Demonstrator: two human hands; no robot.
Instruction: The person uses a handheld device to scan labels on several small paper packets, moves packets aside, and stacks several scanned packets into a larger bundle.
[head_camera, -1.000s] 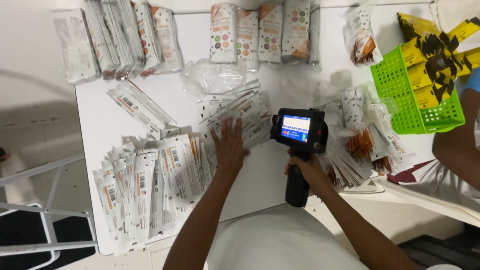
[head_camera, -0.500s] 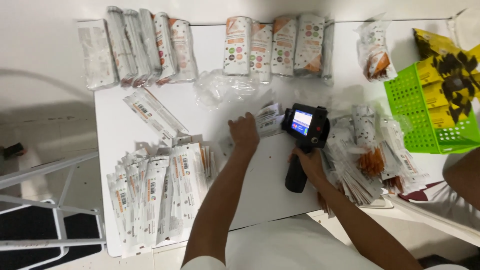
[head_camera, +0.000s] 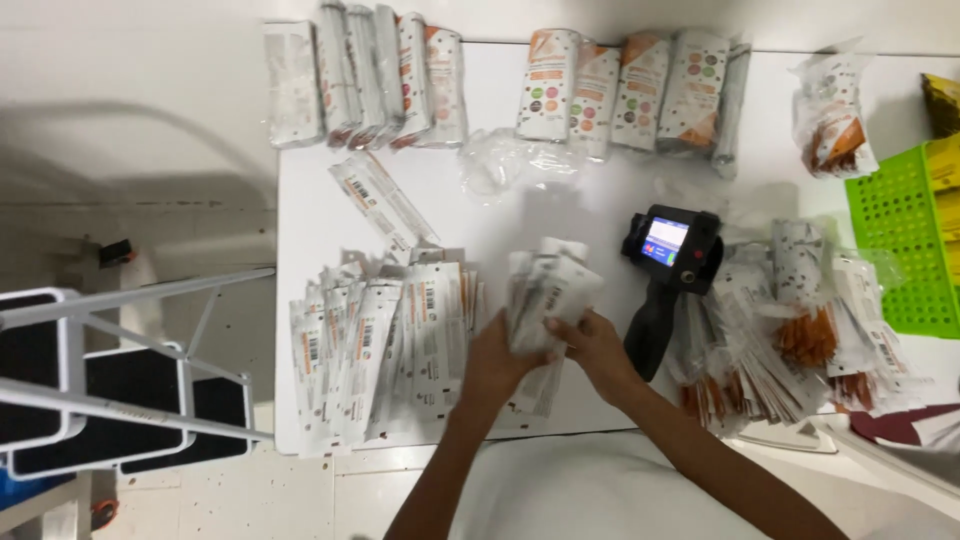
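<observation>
Both hands grip one stack of flat white sachets (head_camera: 545, 290) just above the white table (head_camera: 300, 210), near its front edge. The left hand (head_camera: 495, 362) clasps the stack from its nine o'clock side, and the right hand (head_camera: 598, 350) pinches it from four o'clock. The black handheld printer (head_camera: 668, 262) lies let go at three o'clock of the stack, close to the right hand. At nine o'clock spreads a fan of sachets (head_camera: 385, 345). The stack looks loose and slippery; a slack squeeze could let packets slide out and mix into that fan, and a careless right elbow might knock the printer.
</observation>
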